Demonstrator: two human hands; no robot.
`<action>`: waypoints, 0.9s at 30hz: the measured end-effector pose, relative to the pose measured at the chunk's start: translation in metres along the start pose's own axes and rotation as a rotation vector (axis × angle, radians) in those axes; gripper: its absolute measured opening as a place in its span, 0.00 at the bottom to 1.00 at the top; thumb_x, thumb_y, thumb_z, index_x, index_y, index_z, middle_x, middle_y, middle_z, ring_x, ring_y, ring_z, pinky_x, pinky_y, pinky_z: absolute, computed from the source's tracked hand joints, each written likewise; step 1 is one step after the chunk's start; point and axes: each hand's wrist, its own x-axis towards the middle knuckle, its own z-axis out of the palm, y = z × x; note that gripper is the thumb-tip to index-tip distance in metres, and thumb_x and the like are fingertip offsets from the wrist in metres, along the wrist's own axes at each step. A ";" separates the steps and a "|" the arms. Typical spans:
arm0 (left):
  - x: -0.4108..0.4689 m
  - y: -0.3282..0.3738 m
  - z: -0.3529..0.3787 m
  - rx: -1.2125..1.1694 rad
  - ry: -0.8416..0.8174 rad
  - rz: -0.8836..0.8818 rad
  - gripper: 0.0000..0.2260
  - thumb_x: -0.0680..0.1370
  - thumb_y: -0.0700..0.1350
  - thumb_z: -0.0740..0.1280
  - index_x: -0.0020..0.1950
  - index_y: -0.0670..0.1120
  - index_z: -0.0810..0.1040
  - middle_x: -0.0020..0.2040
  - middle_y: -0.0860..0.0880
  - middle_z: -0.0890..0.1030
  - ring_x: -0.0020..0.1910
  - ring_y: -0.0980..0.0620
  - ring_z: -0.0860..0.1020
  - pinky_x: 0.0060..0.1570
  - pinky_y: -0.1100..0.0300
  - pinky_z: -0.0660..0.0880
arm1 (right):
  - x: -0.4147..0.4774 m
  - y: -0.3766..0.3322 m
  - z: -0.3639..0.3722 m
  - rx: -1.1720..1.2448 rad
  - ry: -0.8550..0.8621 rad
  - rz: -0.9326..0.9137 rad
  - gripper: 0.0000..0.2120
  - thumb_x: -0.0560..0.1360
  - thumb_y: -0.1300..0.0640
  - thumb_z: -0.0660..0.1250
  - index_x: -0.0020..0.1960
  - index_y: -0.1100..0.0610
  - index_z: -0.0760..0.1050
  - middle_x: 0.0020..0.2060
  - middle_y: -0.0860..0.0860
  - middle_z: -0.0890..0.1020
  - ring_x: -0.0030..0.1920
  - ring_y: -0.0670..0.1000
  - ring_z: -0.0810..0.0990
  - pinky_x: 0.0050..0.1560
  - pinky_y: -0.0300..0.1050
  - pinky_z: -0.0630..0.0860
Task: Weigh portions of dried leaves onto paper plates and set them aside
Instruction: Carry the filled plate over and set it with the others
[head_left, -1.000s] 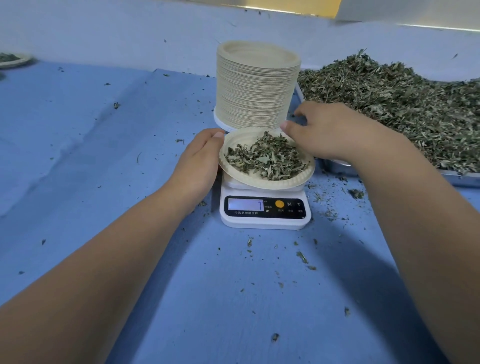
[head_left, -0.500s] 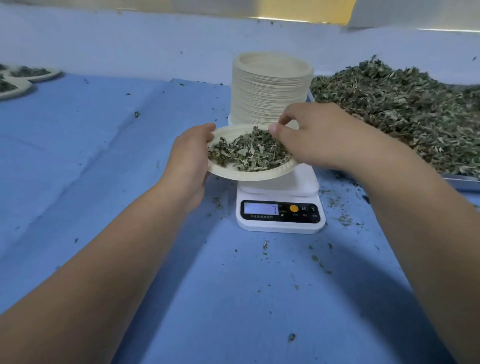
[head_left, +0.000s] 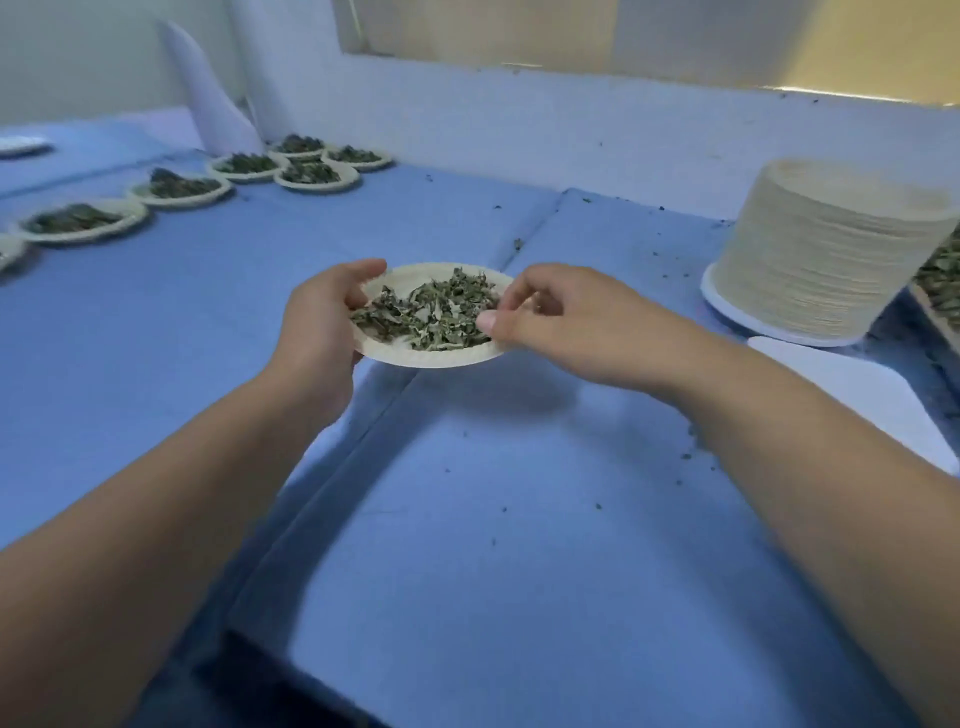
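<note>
You're holding the plate (head_left: 434, 357) in the air above the desk (head_left: 467, 519). Left hand (head_left: 319, 322) fingers curl round its left rim, and the right hand (head_left: 556, 325) pinches the right rim. This looks like the set-aside step. Next, carry it level to the filled plates (head_left: 83, 223) far left and land it beside them. The leaves (head_left: 431, 312) are light, crumbly, loose flakes and the shallow round paper dish looks flimsy, so don't tilt it. The stack (head_left: 821, 254) stands right.

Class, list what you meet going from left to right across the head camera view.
Filled plate set aside at the far left → left hand → held plate → right hand → stack of empty paper plates.
</note>
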 end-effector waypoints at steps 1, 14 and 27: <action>0.008 0.002 -0.020 0.040 0.041 0.032 0.15 0.77 0.40 0.59 0.50 0.49 0.86 0.46 0.51 0.81 0.47 0.45 0.82 0.64 0.46 0.76 | 0.010 -0.010 0.015 0.041 -0.039 -0.027 0.19 0.70 0.32 0.71 0.52 0.44 0.77 0.44 0.40 0.79 0.41 0.38 0.78 0.39 0.39 0.72; 0.115 0.010 -0.181 0.655 0.186 0.152 0.07 0.81 0.48 0.58 0.48 0.53 0.76 0.39 0.58 0.73 0.48 0.52 0.71 0.40 0.65 0.65 | 0.130 -0.090 0.168 0.012 -0.160 -0.171 0.55 0.64 0.35 0.79 0.79 0.47 0.49 0.69 0.47 0.75 0.66 0.51 0.76 0.64 0.46 0.73; 0.198 0.009 -0.214 0.887 0.205 0.211 0.23 0.87 0.52 0.50 0.75 0.40 0.68 0.78 0.41 0.67 0.76 0.44 0.65 0.70 0.54 0.59 | 0.238 -0.102 0.222 -0.239 -0.010 -0.024 0.52 0.57 0.18 0.60 0.73 0.47 0.60 0.69 0.44 0.73 0.71 0.55 0.69 0.72 0.61 0.62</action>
